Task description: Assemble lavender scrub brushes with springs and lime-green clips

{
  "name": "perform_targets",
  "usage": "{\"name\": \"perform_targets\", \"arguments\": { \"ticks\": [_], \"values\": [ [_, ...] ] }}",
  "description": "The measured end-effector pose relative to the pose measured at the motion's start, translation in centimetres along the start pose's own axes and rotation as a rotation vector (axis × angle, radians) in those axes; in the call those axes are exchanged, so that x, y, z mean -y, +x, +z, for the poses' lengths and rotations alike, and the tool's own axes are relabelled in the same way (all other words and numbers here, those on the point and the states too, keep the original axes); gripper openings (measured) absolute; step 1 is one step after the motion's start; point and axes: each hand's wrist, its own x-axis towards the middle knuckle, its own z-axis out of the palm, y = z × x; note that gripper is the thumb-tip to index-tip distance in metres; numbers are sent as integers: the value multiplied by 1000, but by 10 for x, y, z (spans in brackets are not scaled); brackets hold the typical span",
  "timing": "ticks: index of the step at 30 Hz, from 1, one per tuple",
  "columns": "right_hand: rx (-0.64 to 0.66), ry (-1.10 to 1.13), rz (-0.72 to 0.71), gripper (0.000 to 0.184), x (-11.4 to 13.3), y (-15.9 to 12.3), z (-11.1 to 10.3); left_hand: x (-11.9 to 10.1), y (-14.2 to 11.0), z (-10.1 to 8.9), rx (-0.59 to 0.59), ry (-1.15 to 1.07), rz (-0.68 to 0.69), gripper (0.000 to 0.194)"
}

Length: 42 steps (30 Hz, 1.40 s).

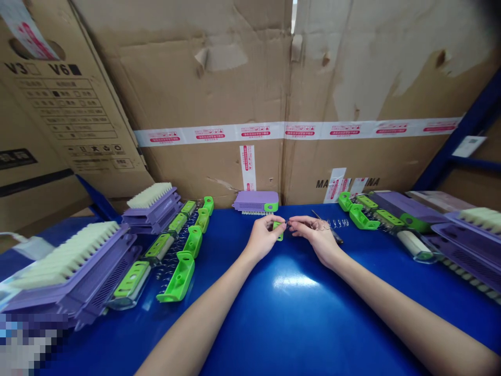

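Taped brown cardboard (215, 94) stands beyond the fingers (301, 225); beneath them, the blue bench (297, 326) shows white glare (295, 281).

From where I stand, a small bright-green piece (276, 225) shows upright between the fingers of the left hand (263, 236), partly covered by them, with an opening near its lower end. A thin, silvery wire spring (338, 223) stretches sideways beyond the right hand (313, 235), its coils loosely spaced; I can't tell whether it is held.
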Motion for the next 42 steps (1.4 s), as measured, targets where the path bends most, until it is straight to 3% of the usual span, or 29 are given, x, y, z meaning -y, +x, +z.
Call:
{"name": "perform_targets", "arguments": {
  "ticks": [6,18,25,32,42],
  "values": [
    [0,-197,-107,31,-3,0,1,1,-1,0,-33,104,18,39],
    [54,-257,-200,24,-9,-3,5,3,-3,-1,52,247,147,51],
    [33,-278,-231,24,-9,-5,7,2,-7,1,83,393,229,47],
    [16,-279,-232,24,-12,-5,7,-4,-11,3,91,525,208,50],
    [40,-243,-228,25,-11,-8,8,0,-9,4,50,487,206,41]
  ]
}}
